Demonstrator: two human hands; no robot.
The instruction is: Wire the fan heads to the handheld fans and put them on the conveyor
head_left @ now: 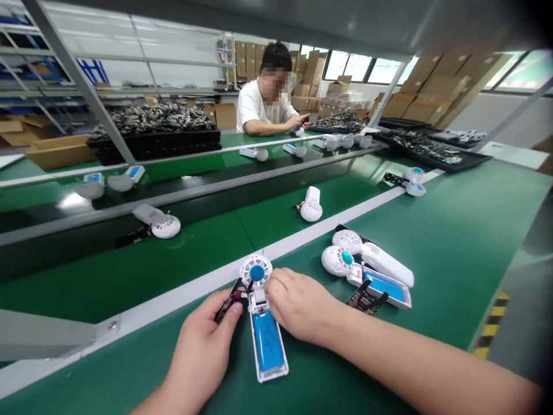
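Note:
In front of me an opened white handheld fan (269, 346) lies on the green bench, with a blue battery (268, 340) in its handle and a round blue disc (257, 273) at the middle of its grille. My left hand (211, 334) pinches a black circuit board (231, 302) just left of the fan's neck. From the right, my right hand (298, 300) closes its curled fingers on the fan where head and handle meet; the fingertips are hidden. Beyond it lie another opened fan (339, 260) and a white fan casing (389, 265), with a black board (365, 300) partly behind my forearm.
A white rail (207, 291) separates my bench from a green conveyor (233, 230) carrying a fan (311, 204) and another (165, 225). More fans lie across it, where a person (263, 104) handles one. Black trays (432, 147) of parts stand at the back right. A grey shelf (259, 17) overhangs.

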